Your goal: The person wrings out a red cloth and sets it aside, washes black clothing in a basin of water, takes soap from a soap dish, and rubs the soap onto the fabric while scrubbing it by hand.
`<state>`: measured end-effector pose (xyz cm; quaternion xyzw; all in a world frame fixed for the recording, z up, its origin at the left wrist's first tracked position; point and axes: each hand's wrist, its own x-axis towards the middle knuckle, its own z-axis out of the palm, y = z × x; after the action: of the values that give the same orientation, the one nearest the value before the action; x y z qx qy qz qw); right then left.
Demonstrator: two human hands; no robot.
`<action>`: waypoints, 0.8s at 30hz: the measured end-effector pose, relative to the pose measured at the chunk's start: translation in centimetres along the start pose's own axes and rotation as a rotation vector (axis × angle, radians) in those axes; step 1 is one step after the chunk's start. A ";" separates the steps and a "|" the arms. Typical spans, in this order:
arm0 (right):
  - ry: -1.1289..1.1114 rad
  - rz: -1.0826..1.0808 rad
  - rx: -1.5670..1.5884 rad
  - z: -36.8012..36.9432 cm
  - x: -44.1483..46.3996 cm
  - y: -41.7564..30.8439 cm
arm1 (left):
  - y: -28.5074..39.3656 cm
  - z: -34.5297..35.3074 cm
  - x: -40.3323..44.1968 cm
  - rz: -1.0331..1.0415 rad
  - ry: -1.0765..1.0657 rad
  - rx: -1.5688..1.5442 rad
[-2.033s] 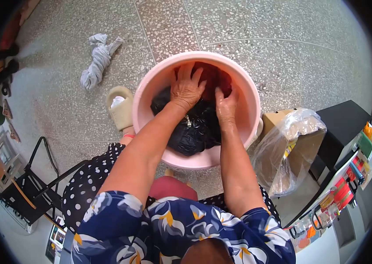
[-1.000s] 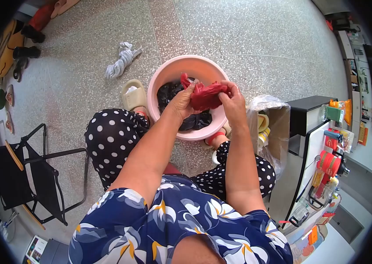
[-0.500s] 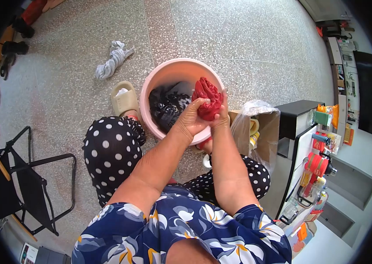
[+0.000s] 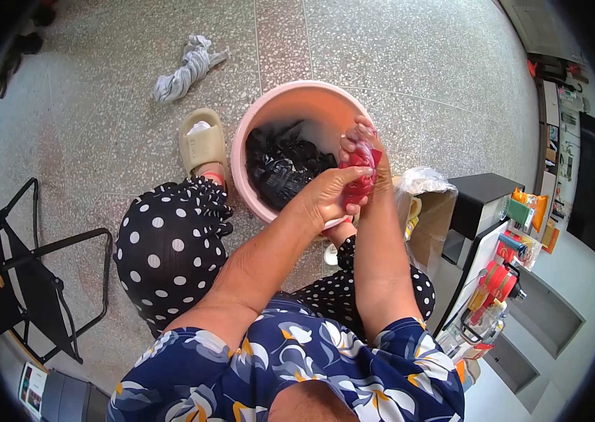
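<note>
A wet red cloth [image 4: 359, 179] is squeezed into a bundle between my hands, over the right side of a pink tub [image 4: 244, 133]. My left hand [image 4: 327, 193] grips its lower left part, the thumb lying across the front. Behind it and to the right, my right hand [image 4: 380, 158] is wrapped round the cloth with its fingertips curled over the top. Dark wet clothes [image 4: 285, 165] lie in the tub with cloudy water beside them. My hands hide part of the cloth and the tub's right rim.
A twisted grey cloth [image 4: 188, 69] lies on the speckled floor [image 4: 367, 49]. My beige slipper [image 4: 203, 144] is left of the tub. A plastic-lined box [image 4: 432, 218] stands at right, beside a table [image 4: 476, 271] with bottles and packets. A black folding chair [image 4: 37, 274] is at left.
My hands have shifted right with the red cloth, from over the tub's inside to its right rim. The cloth is pressed into a narrower bundle. The camera view has moved slightly.
</note>
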<state>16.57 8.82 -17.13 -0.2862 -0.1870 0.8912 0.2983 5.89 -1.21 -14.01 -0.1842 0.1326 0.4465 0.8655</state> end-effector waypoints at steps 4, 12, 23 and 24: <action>0.460 0.067 -0.528 2.1 1.2 0.3 | -0.3 -2.3 1.7 0.281 0.204 0.544; 0.827 -0.254 -1.294 -0.1 2.9 4.6 | -1.2 -5.1 2.6 0.564 0.948 1.756; 0.330 -0.076 0.101 2.5 -3.2 0.0 | -0.1 -1.4 1.3 0.274 0.138 0.643; 0.218 -0.052 0.217 0.3 -3.5 0.0 | -0.5 -0.1 0.9 0.176 0.093 0.406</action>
<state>18.70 6.49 -15.55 -0.3422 -0.0635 0.8618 0.3690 6.79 -0.83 -14.34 -0.0143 0.2753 0.4755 0.8354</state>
